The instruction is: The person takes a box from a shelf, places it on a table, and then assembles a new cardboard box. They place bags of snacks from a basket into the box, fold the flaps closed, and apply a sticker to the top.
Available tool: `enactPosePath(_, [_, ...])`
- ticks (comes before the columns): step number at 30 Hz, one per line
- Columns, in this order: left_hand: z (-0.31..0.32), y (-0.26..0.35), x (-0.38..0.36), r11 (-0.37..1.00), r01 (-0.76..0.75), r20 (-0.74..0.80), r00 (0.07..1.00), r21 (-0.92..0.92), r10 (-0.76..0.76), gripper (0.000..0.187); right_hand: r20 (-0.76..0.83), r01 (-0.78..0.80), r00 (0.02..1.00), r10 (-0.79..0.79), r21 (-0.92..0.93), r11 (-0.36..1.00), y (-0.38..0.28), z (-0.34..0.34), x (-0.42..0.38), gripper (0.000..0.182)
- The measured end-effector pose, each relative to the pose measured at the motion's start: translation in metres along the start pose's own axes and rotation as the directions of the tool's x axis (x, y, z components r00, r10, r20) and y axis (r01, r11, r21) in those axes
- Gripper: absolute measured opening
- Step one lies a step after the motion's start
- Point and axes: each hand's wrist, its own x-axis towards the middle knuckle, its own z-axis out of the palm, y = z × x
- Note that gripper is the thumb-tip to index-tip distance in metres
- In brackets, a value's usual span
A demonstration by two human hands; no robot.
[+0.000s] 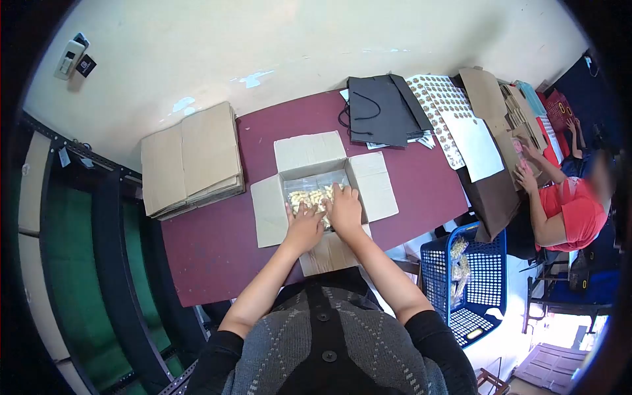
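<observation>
An open cardboard box (309, 146) with its flaps folded outward stands on the dark red table (276, 138). Inside it lies a clear plastic bag (316, 183) of small pale yellow pieces. Both hands reach into the box from the near side. My left hand (305, 225) rests on the bag's left part, fingers spread. On the bag's right part lies my right hand (345, 208), its fingers apart and slightly bent. Neither hand lifts anything.
Flattened cardboard (191, 158) is stacked at the left. Behind the box at right are a black paper bag (378, 112) and sticker sheets (454, 108). A blue basket (484, 280) holding bags stands right of the table. A co-worker in red (573, 210) handles something at far right.
</observation>
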Motion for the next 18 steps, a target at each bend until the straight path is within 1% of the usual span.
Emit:
enactPosePath(1, [0.001, -0.001, -0.001, 1.0, -0.013, -0.039, 0.999, -0.017, 0.012, 0.04, -0.029, 0.033, 0.999, -0.033, -0.005, 0.999, 0.001, 0.002, 0.0, 0.05])
enactPosePath(2, [0.002, -0.003, -0.002, 1.0, -0.013, -0.043, 0.999, -0.015, 0.012, 0.04, -0.058, 0.066, 0.996, -0.067, -0.012, 0.998, 0.001, 0.004, 0.001, 0.05])
enactPosePath(3, [0.005, -0.008, -0.003, 1.0, -0.011, -0.041, 0.999, -0.022, 0.01, 0.04, -0.057, 0.069, 0.996, -0.067, 0.046, 0.997, 0.003, 0.007, 0.0, 0.045])
enactPosePath(4, [0.008, -0.012, -0.003, 1.0, -0.009, -0.04, 0.999, -0.03, 0.008, 0.04, -0.061, 0.066, 0.996, -0.064, 0.046, 0.997, 0.004, 0.011, 0.0, 0.045])
enactPosePath(6, [0.009, -0.015, -0.002, 1.0, -0.012, -0.038, 0.999, -0.015, 0.012, 0.04, 0.105, 0.021, 0.994, -0.036, 0.141, 0.99, 0.009, 0.019, 0.001, 0.038])
enactPosePath(7, [0.008, -0.011, -0.002, 1.0, 0.018, -0.02, 1.0, -0.002, -0.018, 0.039, 0.093, 0.051, 0.993, -0.069, 0.177, 0.983, 0.015, 0.021, 0.002, 0.034])
enactPosePath(8, [0.003, -0.008, 0.0, 0.999, 0.034, 0.003, 0.999, 0.023, -0.034, 0.039, 0.079, 0.036, 0.996, -0.051, 0.182, 0.983, 0.019, 0.023, 0.002, 0.034])
enactPosePath(9, [-0.002, -0.002, 0.001, 0.998, 0.06, 0.045, 0.997, 0.036, -0.061, 0.039, 0.069, 0.059, 0.994, -0.081, 0.277, 0.959, 0.022, 0.017, 0.002, 0.033])
enactPosePath(10, [-0.005, 0.006, 0.003, 0.998, 0.04, 0.05, 0.998, 0.049, -0.043, 0.039, 0.054, 0.084, 0.992, -0.112, 0.369, 0.926, 0.028, 0.01, 0.003, 0.033])
enactPosePath(11, [-0.006, 0.016, 0.006, 0.998, 0.053, -0.026, 0.998, 0.026, -0.052, 0.04, 0.051, 0.086, 0.991, -0.123, 0.458, 0.885, 0.032, 0.006, 0.003, 0.031])
enactPosePath(12, [-0.006, 0.025, 0.007, 0.999, 0.054, -0.083, 0.995, 0.003, -0.054, 0.041, 0.043, 0.056, 0.995, -0.086, 0.464, 0.884, 0.035, -0.009, -0.001, 0.031])
enactPosePath(14, [-0.02, 0.048, 0.018, 1.0, 0.014, -0.05, 0.999, 0.01, -0.014, 0.041, -0.027, 0.13, 0.988, -0.151, 0.666, 0.735, 0.035, -0.043, -0.01, 0.029])
enactPosePath(15, [-0.026, 0.06, 0.026, 0.999, -0.038, -0.043, 0.998, 0.014, 0.039, 0.04, -0.016, 0.077, 0.995, -0.095, 0.719, 0.691, 0.036, -0.056, -0.017, 0.027])
enactPosePath(16, [-0.03, 0.071, 0.03, 0.996, -0.091, -0.036, 0.995, 0.017, 0.092, 0.04, -0.024, 0.061, 0.998, -0.063, 0.712, 0.7, 0.04, -0.065, -0.023, 0.027])
enactPosePath(17, [-0.03, 0.084, 0.033, 0.984, -0.159, -0.087, 0.982, 0.078, 0.165, 0.038, -0.167, 0.124, 0.986, -0.023, 0.624, 0.772, 0.047, -0.074, -0.03, 0.027])
enactPosePath(18, [-0.029, 0.102, 0.036, 0.976, -0.202, -0.064, 0.976, 0.079, 0.207, 0.038, -0.312, 0.16, 0.95, 0.012, 0.52, 0.839, 0.058, -0.085, -0.038, 0.027])
